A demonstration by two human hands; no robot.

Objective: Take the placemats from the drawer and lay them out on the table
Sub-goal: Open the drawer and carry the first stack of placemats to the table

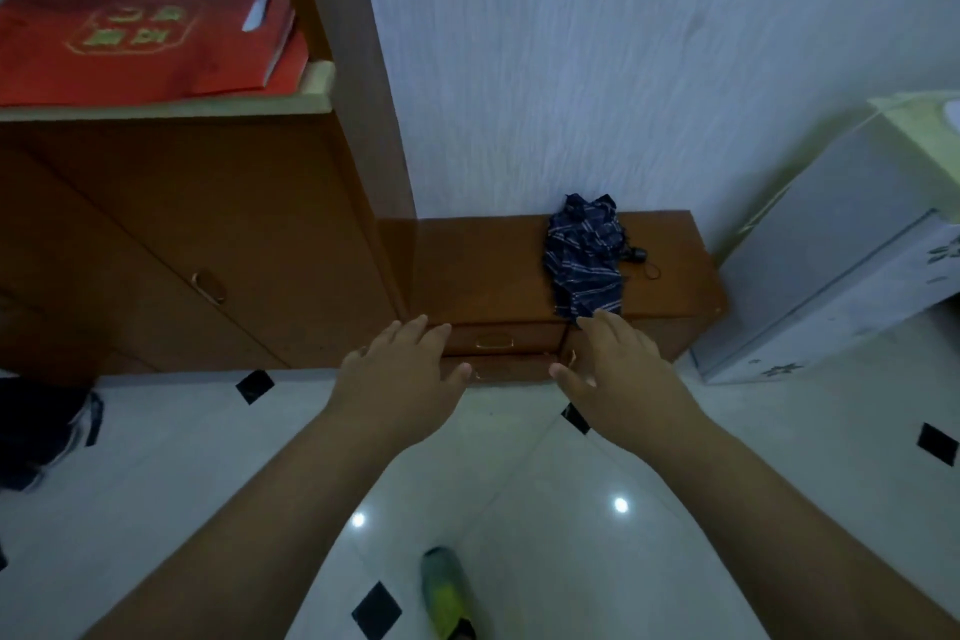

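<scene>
1. The left hand (402,372) reaches forward at the end of a straight bare forearm, back of the hand up, fingers straight and slightly spread, thumb out toward 3 o'clock. Its grip is wide and holds nothing.
2. The right hand (621,369) mirrors it: back up, fingers straight and pointing toward 11 o'clock, thumb out toward 9 o'clock, grip wide and empty.
3. Both hands hover in front of a low brown cabinet (488,265); whether any fingertip touches the wood cannot be told.
4. Between the hands lies the top drawer (501,339), closed, with a small metal handle (493,340). A second drawer front below it is mostly covered by the thumbs.
5. No placemats can be seen; the drawer's inside is hidden.
6. On the cabinet top, at 12 o'clock from the right hand, lies a folded dark striped umbrella (584,260); its lower end sits just beside the right fingertips.
7. At 10 o'clock stands a tall wardrobe (208,244) with a shelf carrying red bags (140,36); their gold lettering is too blurred to read.
8. At 3 o'clock a pale appliance (841,265) is cut off by the frame edge.
9. At 6 o'clock, on the white tiled floor (519,509), a green shoe (447,590) is partly cut off.
</scene>
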